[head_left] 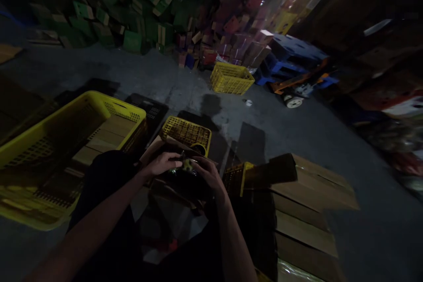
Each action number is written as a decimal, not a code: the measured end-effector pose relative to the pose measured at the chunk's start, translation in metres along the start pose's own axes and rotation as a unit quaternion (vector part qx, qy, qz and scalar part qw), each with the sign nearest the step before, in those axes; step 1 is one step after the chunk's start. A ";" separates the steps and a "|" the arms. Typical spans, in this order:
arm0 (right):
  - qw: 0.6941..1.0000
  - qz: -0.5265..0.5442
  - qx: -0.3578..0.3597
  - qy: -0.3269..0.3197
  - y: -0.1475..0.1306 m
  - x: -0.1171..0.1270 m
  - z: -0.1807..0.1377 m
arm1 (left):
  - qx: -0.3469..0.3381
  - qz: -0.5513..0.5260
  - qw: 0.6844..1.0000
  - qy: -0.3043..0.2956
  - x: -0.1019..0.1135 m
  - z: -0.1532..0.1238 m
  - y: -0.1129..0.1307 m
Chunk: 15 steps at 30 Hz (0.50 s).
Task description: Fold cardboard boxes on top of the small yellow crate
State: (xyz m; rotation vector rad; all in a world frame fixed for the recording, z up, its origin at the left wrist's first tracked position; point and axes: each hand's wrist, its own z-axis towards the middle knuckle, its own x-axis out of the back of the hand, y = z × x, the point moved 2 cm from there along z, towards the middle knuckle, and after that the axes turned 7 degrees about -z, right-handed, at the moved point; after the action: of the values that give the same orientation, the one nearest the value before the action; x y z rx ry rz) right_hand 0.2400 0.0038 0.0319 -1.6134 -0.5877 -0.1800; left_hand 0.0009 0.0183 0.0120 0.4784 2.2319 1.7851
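My left hand (162, 163) and my right hand (209, 175) meet low in the middle of the view, fingers curled around a small yellowish object (187, 165) that is too dark to name. Both hands hover over an opened cardboard box (155, 147) holding dark contents. A small yellow basket (187, 132) sits just beyond the hands. A dark sheet of clear plastic (172, 224) lies below my forearms.
A large yellow crate (99, 101) with flat cardboard stands at left. Stacked brown cartons (307, 202) rise at right. Farther off are another yellow crate (231, 78), a blue pallet (294, 53) with a pallet jack, and heaps of green and red boxes (139, 22).
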 end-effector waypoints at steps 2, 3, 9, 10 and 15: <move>0.995 -0.099 0.002 0.011 0.008 0.004 0.001 | 0.012 -0.011 1.000 0.010 0.001 0.001 -0.004; 0.984 -0.178 0.003 0.005 0.011 0.005 0.001 | 0.017 -0.012 1.000 0.011 0.001 0.002 -0.006; 0.878 -0.468 -0.009 -0.101 0.025 -0.022 -0.009 | 0.003 0.039 0.999 0.013 0.003 0.007 -0.016; 0.877 -0.467 -0.007 -0.115 0.026 -0.029 -0.009 | 0.004 0.041 0.999 0.014 0.003 0.007 -0.017; 0.867 -0.466 0.014 -0.176 0.028 -0.054 -0.005 | 0.008 0.031 0.999 0.008 0.002 0.007 -0.020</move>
State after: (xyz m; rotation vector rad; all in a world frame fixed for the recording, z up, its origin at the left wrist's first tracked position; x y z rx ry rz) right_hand 0.2079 -0.0161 -0.0160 -1.2138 -1.6281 -0.5912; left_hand -0.0006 0.0216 -0.0089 0.5452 2.2664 1.8093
